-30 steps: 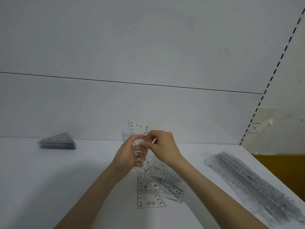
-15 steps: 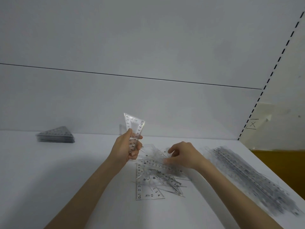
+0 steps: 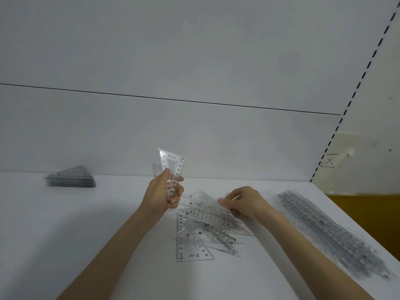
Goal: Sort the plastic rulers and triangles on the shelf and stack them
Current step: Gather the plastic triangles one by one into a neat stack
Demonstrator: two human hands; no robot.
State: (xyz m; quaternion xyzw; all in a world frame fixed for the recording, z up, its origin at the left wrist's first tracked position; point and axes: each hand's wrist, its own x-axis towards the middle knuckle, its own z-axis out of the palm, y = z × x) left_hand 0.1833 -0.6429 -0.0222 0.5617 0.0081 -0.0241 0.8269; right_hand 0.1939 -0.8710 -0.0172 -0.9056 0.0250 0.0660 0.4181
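Note:
My left hand [image 3: 161, 194] grips a few clear plastic triangles [image 3: 172, 164] held upright, wide end up, above the white shelf [image 3: 65, 230]. Just right of it lies a loose pile of clear triangles [image 3: 202, 229], overlapping at odd angles. My right hand [image 3: 244, 201] is at the pile's far right edge, fingers curled and pinching the raised edge of one triangle there. A neat stack of triangles [image 3: 71, 178] sits at the far left by the back wall. A long heap of straight rulers [image 3: 324, 230] runs diagonally along the shelf's right side.
The shelf's back wall [image 3: 194, 137] rises just behind the piles. At the right the shelf ends at an edge, with a brown surface [image 3: 372, 213] beyond it and a side panel with a dashed slot line [image 3: 355, 94].
My right hand left the triangles held in my left hand and dropped right to the loose pile, where it now pinches a triangle. My left hand kept its bundle upright.

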